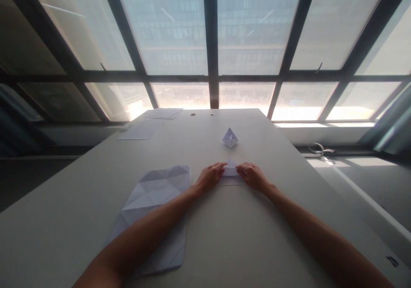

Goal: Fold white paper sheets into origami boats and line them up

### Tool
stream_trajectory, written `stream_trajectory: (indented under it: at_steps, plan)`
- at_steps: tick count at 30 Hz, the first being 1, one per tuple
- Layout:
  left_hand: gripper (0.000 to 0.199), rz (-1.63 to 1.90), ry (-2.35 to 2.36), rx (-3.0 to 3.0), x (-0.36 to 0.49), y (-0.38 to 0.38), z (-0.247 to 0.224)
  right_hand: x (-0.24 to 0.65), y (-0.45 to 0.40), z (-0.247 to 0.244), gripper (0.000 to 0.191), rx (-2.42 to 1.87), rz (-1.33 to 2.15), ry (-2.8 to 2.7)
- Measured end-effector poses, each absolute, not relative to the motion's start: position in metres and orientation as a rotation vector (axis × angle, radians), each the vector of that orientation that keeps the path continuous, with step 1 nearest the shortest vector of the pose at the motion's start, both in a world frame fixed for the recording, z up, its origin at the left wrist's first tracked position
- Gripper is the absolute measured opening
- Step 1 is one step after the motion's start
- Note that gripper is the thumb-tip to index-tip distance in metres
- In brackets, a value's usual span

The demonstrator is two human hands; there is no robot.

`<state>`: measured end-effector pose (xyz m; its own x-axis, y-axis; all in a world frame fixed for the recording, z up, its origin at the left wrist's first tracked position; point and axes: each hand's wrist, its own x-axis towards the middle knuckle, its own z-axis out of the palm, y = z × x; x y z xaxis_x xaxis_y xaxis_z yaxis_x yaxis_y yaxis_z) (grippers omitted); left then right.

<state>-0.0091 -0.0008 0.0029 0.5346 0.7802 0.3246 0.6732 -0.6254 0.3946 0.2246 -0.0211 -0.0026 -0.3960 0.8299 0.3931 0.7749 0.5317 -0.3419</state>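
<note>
A small folded sheet of white paper lies on the table between my two hands. My left hand grips its left edge, fingers bent and pressed together. On the opposite edge, my right hand pinches the paper between thumb and fingers. The upper part of the sheet stands slightly raised, and a flat strip shows below it. Just beyond sits a folded paper boat, upright with a pointed peak. Under and beside my left forearm, a large creased sheet of paper lies partly hidden.
Flat paper sheets lie at the table's far left, with more sheets behind them. Two small round items sit near the far edge of the white table. Tall framed windows rise beyond it.
</note>
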Motion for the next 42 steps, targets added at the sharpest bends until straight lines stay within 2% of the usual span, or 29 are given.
stream_trajectory:
  at_steps: [3, 8, 11, 13, 16, 21, 28, 31, 42]
  plan:
    - [0.037, 0.690, 1.248, 2.582, -0.010, -0.001, 0.003, 0.224, -0.021, -0.004, 0.027, -1.333, 0.139, -2.213]
    - [0.028, 0.719, 1.245, 2.740, -0.009, 0.002, 0.001, 0.221, -0.023, -0.001, 0.024, -1.437, -0.017, -2.176]
    - [0.033, 0.671, 1.034, 2.805, -0.007, 0.002, -0.002, 0.217, -0.025, 0.000, 0.016, -1.466, -0.051, -2.189]
    - [0.037, 0.604, 0.877, 2.807, -0.005, 0.002, -0.004, 0.213, -0.027, -0.001, 0.018, -1.446, 0.006, -2.243]
    - [0.045, 0.470, 0.841, 2.805, -0.002, 0.001, -0.007, 0.206, -0.030, -0.005, 0.024, -1.412, 0.082, -2.272]
    - [0.070, 0.244, 0.954, 2.820, -0.003, 0.000, -0.008, 0.199, -0.028, -0.015, 0.044, -1.459, 0.177, -2.280]
    - [0.081, 0.125, 1.216, 2.800, -0.003, -0.002, -0.011, 0.203, -0.023, -0.024, 0.064, -1.766, 0.202, -2.257]
    - [0.085, 0.150, 1.333, 2.765, -0.003, 0.000, -0.016, 0.205, -0.021, -0.024, 0.067, -1.861, 0.202, -2.202]
    - [0.065, 0.312, 1.433, 2.679, -0.004, 0.003, -0.021, 0.210, -0.020, -0.031, 0.056, -1.753, 0.137, -2.134]
